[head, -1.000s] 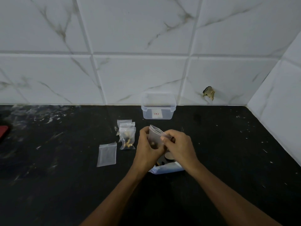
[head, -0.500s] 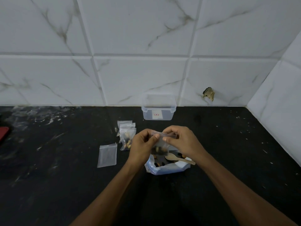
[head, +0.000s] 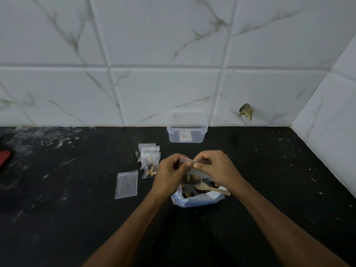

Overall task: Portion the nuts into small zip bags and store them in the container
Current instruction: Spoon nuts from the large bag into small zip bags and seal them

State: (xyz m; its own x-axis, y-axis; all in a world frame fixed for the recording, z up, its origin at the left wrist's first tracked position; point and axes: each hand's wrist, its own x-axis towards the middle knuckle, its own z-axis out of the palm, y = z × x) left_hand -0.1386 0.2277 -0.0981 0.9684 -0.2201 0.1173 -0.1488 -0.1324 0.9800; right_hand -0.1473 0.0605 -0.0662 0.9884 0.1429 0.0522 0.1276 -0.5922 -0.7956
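A small clear zip bag (head: pixel 190 175) with nuts in its bottom hangs between my hands above the black counter. My left hand (head: pixel 170 175) pinches the left end of its zip strip and my right hand (head: pixel 216 168) pinches the strip just right of it. Under the bag lies an open white pouch of nuts (head: pixel 198 198) with a wooden spoon (head: pixel 212 189) resting in it. A pile of filled zip bags (head: pixel 150 162) lies left of my hands, and one empty zip bag (head: pixel 126 185) lies flat further left. The clear plastic container (head: pixel 186 130) stands open at the wall.
White marble tiles close off the counter at the back, and a side wall (head: pixel 327 135) closes it on the right. A red object (head: pixel 3 158) shows at the left edge. The tile right of the container has a chipped hole (head: pixel 246 111).
Both hands have turned the small bag upright over the pouch and now pinch its zip strip close together. The spoon, hidden at first, now shows in the pouch.
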